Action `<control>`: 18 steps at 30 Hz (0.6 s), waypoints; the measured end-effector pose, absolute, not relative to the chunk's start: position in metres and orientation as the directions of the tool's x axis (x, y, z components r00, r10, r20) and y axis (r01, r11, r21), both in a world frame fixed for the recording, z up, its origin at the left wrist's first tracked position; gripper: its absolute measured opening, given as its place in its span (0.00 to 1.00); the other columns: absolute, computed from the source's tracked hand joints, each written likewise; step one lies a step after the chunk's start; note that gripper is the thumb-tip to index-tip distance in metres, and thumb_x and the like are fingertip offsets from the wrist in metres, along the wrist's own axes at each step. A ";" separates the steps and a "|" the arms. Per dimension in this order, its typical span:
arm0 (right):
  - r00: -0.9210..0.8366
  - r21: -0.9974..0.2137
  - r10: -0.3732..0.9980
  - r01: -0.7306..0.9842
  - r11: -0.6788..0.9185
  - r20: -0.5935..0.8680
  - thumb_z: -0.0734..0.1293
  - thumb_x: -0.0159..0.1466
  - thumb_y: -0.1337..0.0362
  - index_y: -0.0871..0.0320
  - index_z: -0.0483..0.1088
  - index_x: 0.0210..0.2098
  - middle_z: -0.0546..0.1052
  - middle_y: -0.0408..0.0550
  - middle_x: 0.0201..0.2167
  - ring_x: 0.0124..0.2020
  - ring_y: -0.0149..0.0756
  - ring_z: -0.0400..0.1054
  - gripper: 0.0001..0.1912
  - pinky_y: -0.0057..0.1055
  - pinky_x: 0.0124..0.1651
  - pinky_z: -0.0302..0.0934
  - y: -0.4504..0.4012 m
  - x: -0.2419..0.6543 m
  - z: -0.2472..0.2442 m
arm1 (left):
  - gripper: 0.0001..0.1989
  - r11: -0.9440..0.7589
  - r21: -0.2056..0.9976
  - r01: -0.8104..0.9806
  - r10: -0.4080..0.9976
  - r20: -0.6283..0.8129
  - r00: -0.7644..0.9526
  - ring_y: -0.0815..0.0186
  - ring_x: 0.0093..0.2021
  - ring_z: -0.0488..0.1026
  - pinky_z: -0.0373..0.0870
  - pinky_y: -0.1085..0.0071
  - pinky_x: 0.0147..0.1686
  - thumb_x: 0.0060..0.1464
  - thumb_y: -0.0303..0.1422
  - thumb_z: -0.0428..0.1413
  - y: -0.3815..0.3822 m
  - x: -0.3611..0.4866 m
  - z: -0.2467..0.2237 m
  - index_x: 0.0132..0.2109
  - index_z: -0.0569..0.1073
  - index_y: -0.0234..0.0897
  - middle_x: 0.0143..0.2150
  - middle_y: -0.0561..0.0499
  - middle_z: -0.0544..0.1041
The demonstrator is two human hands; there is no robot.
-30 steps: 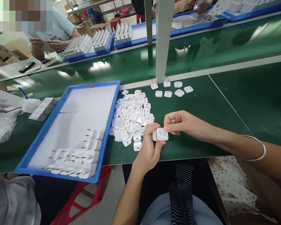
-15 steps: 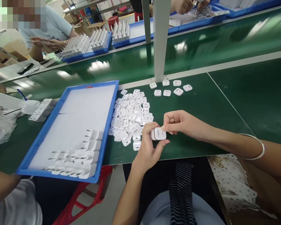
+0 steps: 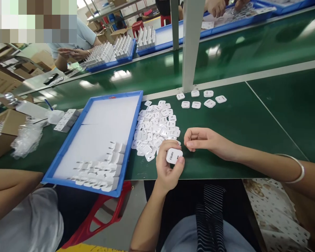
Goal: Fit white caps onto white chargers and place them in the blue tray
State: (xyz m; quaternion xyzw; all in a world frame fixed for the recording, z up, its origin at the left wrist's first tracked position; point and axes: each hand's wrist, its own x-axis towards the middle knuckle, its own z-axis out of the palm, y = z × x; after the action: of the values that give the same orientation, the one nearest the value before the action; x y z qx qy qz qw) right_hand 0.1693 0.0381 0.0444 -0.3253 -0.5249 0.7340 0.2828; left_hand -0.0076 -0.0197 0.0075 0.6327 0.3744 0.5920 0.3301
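Observation:
My left hand (image 3: 169, 168) is wrapped round a white charger (image 3: 174, 156) whose face carries black lettering and a small slot. The thumb presses near the slot. Just to the right, apart from the charger, hovers my right hand (image 3: 199, 139); its fingers are curled in and the thumb lies against them, with nothing visible between. A heap of white charger face plates (image 3: 156, 122) lies on the green bench beyond my left hand. Several more face plates (image 3: 196, 104) sit singly farther back.
To the left, a blue tray (image 3: 58, 155) holds white chargers (image 3: 111, 170) with prongs at its near right corner. A grey-white post (image 3: 190, 45) rises behind the bench. Another person's arm (image 3: 13, 190) is at the left; co-workers' hands (image 3: 75, 54) are across the line.
My right hand has come off the charger's face. In my left hand the charger has turned so its lettered face points up at me, and the thumb has moved onto it. The view has shifted left.

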 end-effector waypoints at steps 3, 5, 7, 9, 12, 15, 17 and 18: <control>-0.586 -0.937 0.773 -0.065 -0.343 -0.242 0.72 0.63 0.56 0.58 0.70 0.29 0.70 0.42 0.26 0.30 0.31 0.61 0.13 0.30 0.38 0.56 0.043 0.172 0.042 | 0.06 -0.435 0.901 0.005 0.900 0.435 -0.039 0.61 0.39 0.70 0.67 0.62 0.42 0.61 0.35 0.53 -0.027 -0.007 0.005 0.40 0.72 0.38 0.36 0.48 0.72; -0.576 -0.920 0.771 -0.081 -0.384 -0.272 0.70 0.64 0.56 0.58 0.70 0.28 0.69 0.43 0.27 0.31 0.31 0.60 0.14 0.30 0.38 0.56 0.046 0.175 0.039 | 0.11 -0.379 0.923 -0.070 0.925 0.375 -0.064 0.62 0.34 0.69 0.66 0.64 0.37 0.63 0.35 0.49 -0.038 -0.010 0.007 0.34 0.71 0.37 0.32 0.48 0.71; -0.567 -0.915 0.775 -0.087 -0.394 -0.280 0.69 0.65 0.56 0.57 0.70 0.28 0.68 0.43 0.27 0.31 0.32 0.60 0.13 0.31 0.38 0.56 0.049 0.179 0.035 | 0.14 -0.338 0.935 -0.102 0.940 0.332 -0.076 0.64 0.32 0.68 0.64 0.65 0.34 0.64 0.34 0.48 -0.051 -0.017 0.018 0.30 0.71 0.36 0.29 0.49 0.70; -0.559 -0.922 0.780 -0.070 -0.382 -0.281 0.68 0.65 0.55 0.57 0.71 0.28 0.68 0.44 0.28 0.32 0.33 0.59 0.13 0.32 0.40 0.56 0.052 0.183 0.031 | 0.14 -0.272 0.956 -0.111 0.962 0.267 -0.059 0.64 0.31 0.68 0.63 0.66 0.33 0.65 0.37 0.48 -0.062 -0.034 0.038 0.33 0.70 0.36 0.28 0.49 0.70; -0.552 -0.923 0.773 -0.015 -0.384 -0.313 0.67 0.66 0.52 0.56 0.72 0.29 0.68 0.44 0.28 0.32 0.34 0.60 0.15 0.33 0.41 0.57 0.054 0.187 0.027 | 0.18 -0.046 0.995 -0.088 0.999 0.046 0.001 0.64 0.29 0.70 0.65 0.68 0.30 0.64 0.50 0.47 -0.065 -0.078 0.081 0.45 0.63 0.41 0.33 0.49 0.74; -0.569 -0.918 0.748 0.034 -0.395 -0.343 0.67 0.65 0.50 0.55 0.73 0.30 0.69 0.45 0.29 0.34 0.36 0.61 0.16 0.34 0.42 0.58 0.054 0.187 0.025 | 0.18 0.126 0.964 0.235 0.990 -0.106 -0.096 0.63 0.36 0.75 0.69 0.68 0.34 0.60 0.45 0.54 -0.046 -0.134 0.120 0.51 0.60 0.45 0.42 0.50 0.75; -0.596 -0.921 0.722 0.081 -0.381 -0.351 0.67 0.64 0.49 0.55 0.72 0.29 0.69 0.45 0.29 0.35 0.37 0.61 0.16 0.34 0.43 0.58 0.054 0.188 0.024 | 0.16 0.141 0.800 0.583 0.981 -0.032 -0.193 0.64 0.39 0.74 0.69 0.67 0.39 0.59 0.43 0.55 -0.025 -0.166 0.135 0.50 0.65 0.42 0.47 0.48 0.74; -0.610 -0.922 0.708 0.102 -0.375 -0.356 0.67 0.65 0.49 0.55 0.71 0.28 0.69 0.45 0.29 0.34 0.36 0.61 0.17 0.34 0.43 0.58 0.054 0.188 0.023 | 0.16 0.171 0.680 0.713 0.979 -0.036 -0.200 0.63 0.41 0.74 0.70 0.66 0.41 0.58 0.43 0.55 -0.013 -0.177 0.138 0.50 0.68 0.41 0.49 0.47 0.74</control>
State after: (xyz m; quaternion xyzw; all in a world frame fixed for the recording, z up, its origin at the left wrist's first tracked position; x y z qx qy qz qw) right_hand 0.1877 0.0541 0.0233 -0.3902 -0.5194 0.7315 0.2071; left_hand -0.1774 -0.0130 0.1383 0.5834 0.7251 0.2723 0.2442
